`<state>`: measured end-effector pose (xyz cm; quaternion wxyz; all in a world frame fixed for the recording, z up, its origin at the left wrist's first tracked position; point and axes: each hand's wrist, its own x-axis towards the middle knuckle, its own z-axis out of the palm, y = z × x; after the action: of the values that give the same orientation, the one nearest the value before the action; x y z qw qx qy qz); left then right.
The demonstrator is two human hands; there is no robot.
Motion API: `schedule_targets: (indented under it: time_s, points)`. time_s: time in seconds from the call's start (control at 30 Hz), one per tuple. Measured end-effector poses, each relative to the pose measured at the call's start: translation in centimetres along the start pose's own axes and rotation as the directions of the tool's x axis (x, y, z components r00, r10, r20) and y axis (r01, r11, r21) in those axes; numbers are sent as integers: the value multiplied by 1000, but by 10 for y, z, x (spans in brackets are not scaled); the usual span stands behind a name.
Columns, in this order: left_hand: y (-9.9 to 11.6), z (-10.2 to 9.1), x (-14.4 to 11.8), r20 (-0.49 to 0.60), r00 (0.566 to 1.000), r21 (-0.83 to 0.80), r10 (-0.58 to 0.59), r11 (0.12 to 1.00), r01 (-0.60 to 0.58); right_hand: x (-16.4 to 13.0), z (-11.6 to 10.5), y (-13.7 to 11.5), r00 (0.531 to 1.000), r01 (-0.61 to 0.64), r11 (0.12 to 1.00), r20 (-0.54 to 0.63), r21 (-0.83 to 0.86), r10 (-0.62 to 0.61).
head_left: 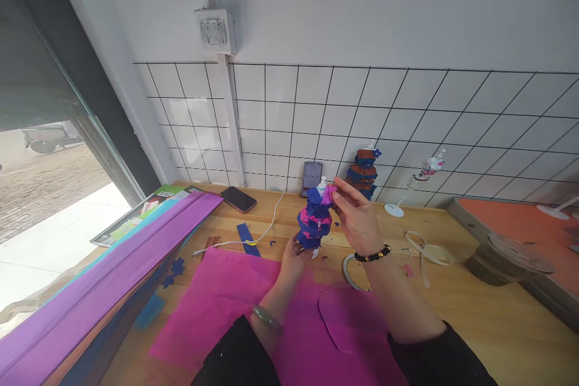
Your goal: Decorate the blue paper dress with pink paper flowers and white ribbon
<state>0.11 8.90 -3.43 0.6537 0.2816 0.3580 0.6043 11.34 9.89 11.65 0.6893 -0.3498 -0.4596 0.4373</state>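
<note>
Two hands work above our wide magenta crepe paper sheet (226, 301) on the wooden table (474, 307): our left hand (293, 256) clasps the blue-and-pink ruffled paper doll (315, 222) from below, our right hand (357, 212) pinches its small pink top piece (329, 193).

Paper figure (315, 220): blue and magenta ruffled layers, white top. 
Second figure (363, 174), at worktop's far edge: brown and blue layers. 
Sheet (235, 301): magenta. 
Paper rolls (104, 289), left edge: purple, blue beneath. 
Worktop (474, 307): light wood. 
Phone (238, 199): dark, reddish rim. 
Wall tiles (316, 126): white, black grid lines. 
Sleeves (239, 362): black.
</note>
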Motion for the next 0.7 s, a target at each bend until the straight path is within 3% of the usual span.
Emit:
schedule_targets:
  time_s: [0.7]
  points:
    - [4,2,-3,9,1000,62,9,998,-9,-2,0,0,1000,1,1000,-7,-15,-1]
